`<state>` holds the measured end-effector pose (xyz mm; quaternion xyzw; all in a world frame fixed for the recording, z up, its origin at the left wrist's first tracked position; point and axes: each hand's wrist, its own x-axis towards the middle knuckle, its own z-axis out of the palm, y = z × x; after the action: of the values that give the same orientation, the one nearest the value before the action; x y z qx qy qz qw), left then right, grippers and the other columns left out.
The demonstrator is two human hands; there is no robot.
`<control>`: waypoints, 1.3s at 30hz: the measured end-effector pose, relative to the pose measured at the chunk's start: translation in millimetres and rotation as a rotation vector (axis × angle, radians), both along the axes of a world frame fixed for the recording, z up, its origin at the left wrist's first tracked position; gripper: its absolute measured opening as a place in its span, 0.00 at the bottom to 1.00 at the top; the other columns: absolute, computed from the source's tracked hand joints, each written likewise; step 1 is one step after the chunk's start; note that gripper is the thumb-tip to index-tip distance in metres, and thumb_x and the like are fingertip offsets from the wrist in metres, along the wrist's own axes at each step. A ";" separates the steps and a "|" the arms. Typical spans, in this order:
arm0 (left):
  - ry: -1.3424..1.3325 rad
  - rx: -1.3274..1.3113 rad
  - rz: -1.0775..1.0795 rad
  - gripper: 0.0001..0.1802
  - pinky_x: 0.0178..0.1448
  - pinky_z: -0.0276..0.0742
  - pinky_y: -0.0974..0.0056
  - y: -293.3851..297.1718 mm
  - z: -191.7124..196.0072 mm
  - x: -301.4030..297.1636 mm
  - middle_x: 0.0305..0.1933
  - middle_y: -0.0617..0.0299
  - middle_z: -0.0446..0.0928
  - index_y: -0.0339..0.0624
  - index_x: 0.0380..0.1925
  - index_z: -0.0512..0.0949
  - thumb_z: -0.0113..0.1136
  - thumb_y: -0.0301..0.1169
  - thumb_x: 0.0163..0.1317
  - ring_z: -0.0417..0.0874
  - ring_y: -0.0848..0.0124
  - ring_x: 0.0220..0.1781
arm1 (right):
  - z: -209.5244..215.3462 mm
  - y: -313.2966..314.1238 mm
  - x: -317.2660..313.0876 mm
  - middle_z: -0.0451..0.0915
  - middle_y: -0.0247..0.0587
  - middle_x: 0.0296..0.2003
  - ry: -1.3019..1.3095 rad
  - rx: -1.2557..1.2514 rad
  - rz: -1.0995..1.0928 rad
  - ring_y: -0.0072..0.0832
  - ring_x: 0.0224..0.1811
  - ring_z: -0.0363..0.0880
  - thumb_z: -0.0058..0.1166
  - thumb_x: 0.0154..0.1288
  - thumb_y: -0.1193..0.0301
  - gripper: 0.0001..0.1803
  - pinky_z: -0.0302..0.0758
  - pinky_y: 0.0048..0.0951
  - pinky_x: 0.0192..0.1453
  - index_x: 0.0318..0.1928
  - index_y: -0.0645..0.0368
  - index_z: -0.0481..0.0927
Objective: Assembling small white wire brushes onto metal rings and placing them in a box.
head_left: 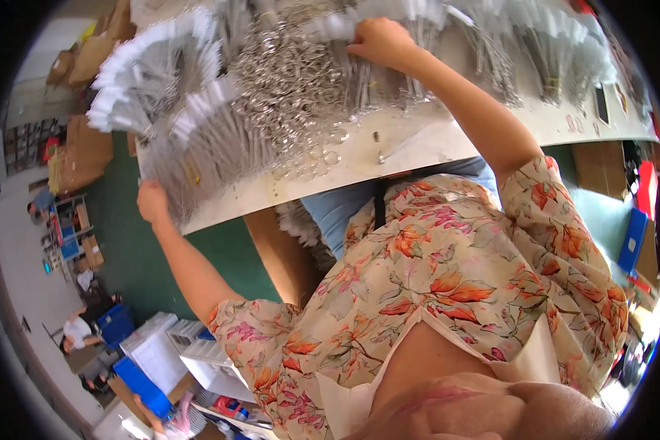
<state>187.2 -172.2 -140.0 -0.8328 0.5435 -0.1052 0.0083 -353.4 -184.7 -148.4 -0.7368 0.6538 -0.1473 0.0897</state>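
My left hand [152, 202] is at the table's left edge, fingers curled, against the wire ends of a bundle of thin brushes [205, 150] with white bristles. Whether it grips any of them is hidden. Over the far middle of the table, my right hand [385, 44] is closed, with its fingertips beside more white-bristled brushes [337, 28]; what it may hold I cannot make out. Between my hands lies a large heap of shiny metal rings [293, 81], some of them scattered toward the near edge. The brushes and rings look smeared.
Another fanned bundle of brushes [158, 70] stands at the far left, and several bundles [554, 55] lie at the right. The white table [418, 143] ends just before my body. Cardboard boxes [84, 158] are on the left. Other people [77, 334] sit farther off at the left.
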 end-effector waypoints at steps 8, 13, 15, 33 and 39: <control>-0.002 -0.675 -0.363 0.05 0.36 0.74 0.55 1.3 19.6 -65.7 0.32 0.56 0.77 0.44 0.35 0.72 0.49 0.30 0.62 0.78 0.55 0.32 | -2.1 1.6 -5.6 0.81 0.38 0.22 -0.539 0.051 -0.177 0.24 0.25 0.81 0.59 0.53 0.59 0.15 0.76 0.25 0.32 0.31 0.59 0.81; 0.574 -0.579 -0.412 0.12 0.37 0.72 0.59 -3.7 30.7 -126.4 0.30 0.52 0.78 0.41 0.33 0.74 0.50 0.38 0.62 0.78 0.55 0.31 | 70.6 22.6 -37.1 0.70 0.30 0.25 -1.530 -0.150 -0.205 0.20 0.28 0.72 0.44 0.69 0.64 0.09 0.74 0.24 0.33 0.39 0.56 0.70; 0.367 -0.138 -0.484 0.17 0.39 0.72 0.58 -3.0 23.6 -147.7 0.31 0.50 0.79 0.38 0.30 0.77 0.53 0.43 0.59 0.80 0.56 0.32 | 87.2 39.9 -66.2 0.65 0.27 0.20 -1.286 -0.445 -0.123 0.15 0.21 0.64 0.46 0.68 0.65 0.08 0.65 0.19 0.25 0.39 0.56 0.70; 0.774 -0.597 -0.447 0.11 0.44 0.72 0.67 -3.2 35.9 -128.1 0.37 0.54 0.79 0.30 0.37 0.73 0.53 0.30 0.62 0.79 0.68 0.38 | 57.8 73.4 -176.2 0.81 0.38 0.28 -0.200 -0.231 -0.556 0.34 0.32 0.79 0.57 0.52 0.55 0.15 0.75 0.33 0.39 0.35 0.49 0.84; 0.935 -0.645 -0.416 0.15 0.40 0.72 0.68 -14.9 21.2 -124.8 0.40 0.53 0.78 0.30 0.47 0.72 0.51 0.27 0.63 0.77 0.70 0.37 | 70.9 53.4 -180.1 0.82 0.35 0.30 -0.204 -0.191 -0.467 0.35 0.36 0.80 0.58 0.48 0.58 0.11 0.76 0.35 0.41 0.31 0.46 0.84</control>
<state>62.4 -187.1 -118.8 -0.6274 0.5817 0.1132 -0.5052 -533.4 -131.3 -77.5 -0.5524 0.7768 -0.2983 0.0488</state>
